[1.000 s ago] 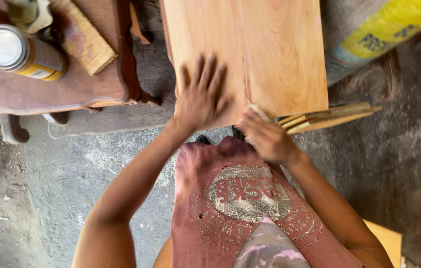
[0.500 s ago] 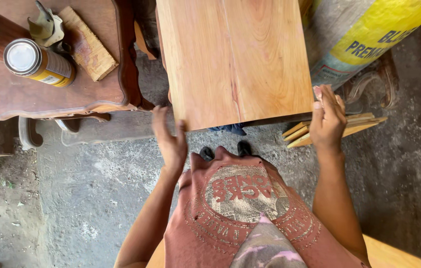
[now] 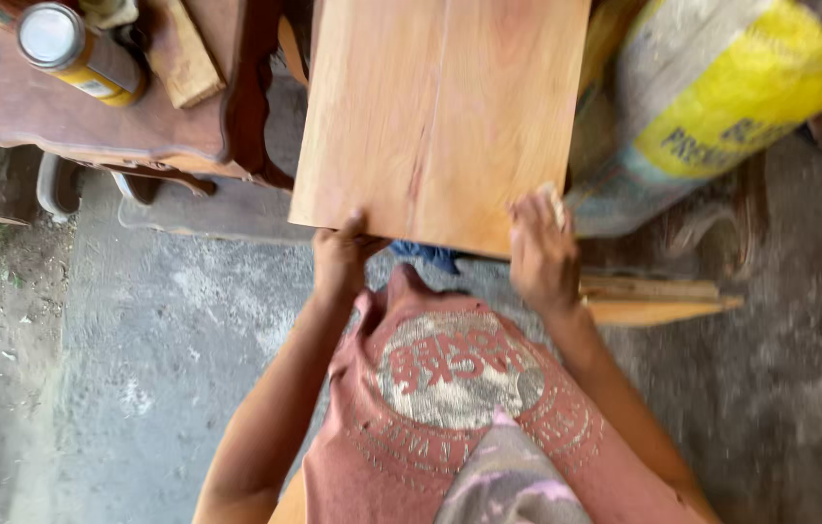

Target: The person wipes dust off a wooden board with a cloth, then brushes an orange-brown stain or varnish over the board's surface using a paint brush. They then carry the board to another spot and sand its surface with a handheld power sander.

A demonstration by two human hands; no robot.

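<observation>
- Since half a second ago: left hand (image 3: pixel 341 254) shifted from below the near-left corner of the wooden board (image 3: pixel 440 116) up onto its near edge; right hand (image 3: pixel 542 254) moved in from past the right corner to the same edge; board now larger and further right in the head view.
- Head view, left hand: closed on the board's near edge, a little right of its near-left corner, thumb on the top face, remaining fingers hidden beneath.
- Right hand: curled over the near edge close to the near-right corner, knuckles up, a small pale scrap pinched at the fingertips; what it is, cannot tell.
- Board: pale orange, glossy, tilted slightly, spanning from the hands to the top of the frame, above a grey concrete floor (image 3: pixel 139 369).
- Left of the board: dark carved wooden table (image 3: pixel 91 121) carrying a yellow-labelled can (image 3: pixel 76 50) lying with its metal lid toward the camera, just beside a small wood block (image 3: pixel 178 53).
- Right of the board: yellow and grey sack (image 3: pixel 721 97), with thin wooden slats (image 3: pixel 658 301) below it, just beside the right wrist.
- Bottom centre: faded red printed shirt (image 3: pixel 450 408).
</observation>
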